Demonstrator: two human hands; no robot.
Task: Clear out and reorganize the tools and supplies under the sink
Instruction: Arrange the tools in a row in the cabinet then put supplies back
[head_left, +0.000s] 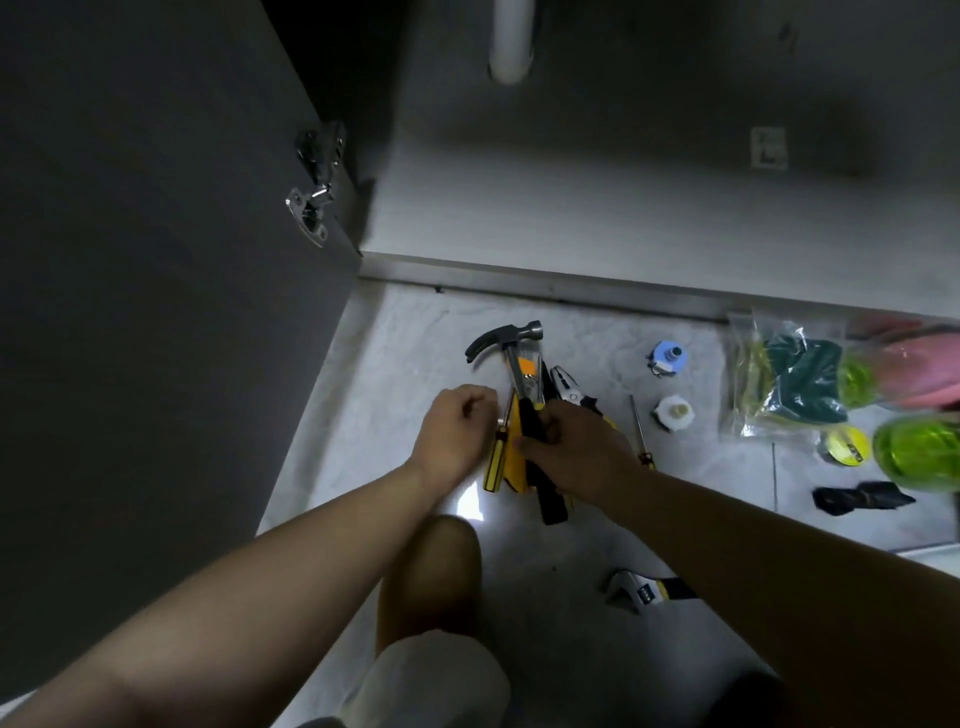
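The hammer (514, 358) points away, head far; right hand (576, 447) grips its handle; left hand (454, 423) curled alongside, contents indeterminate

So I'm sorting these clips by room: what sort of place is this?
Probably the floor before an open under-sink cabinet, kitchen or bathroom. A white drain pipe hangs inside, the hinged cabinet door stands open at left, and a wrench and bagged sponges lie on the pale floor.

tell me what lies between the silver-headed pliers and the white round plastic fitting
A slim metal-shafted screwdriver lies between pliers and fitting, shown in the head view.
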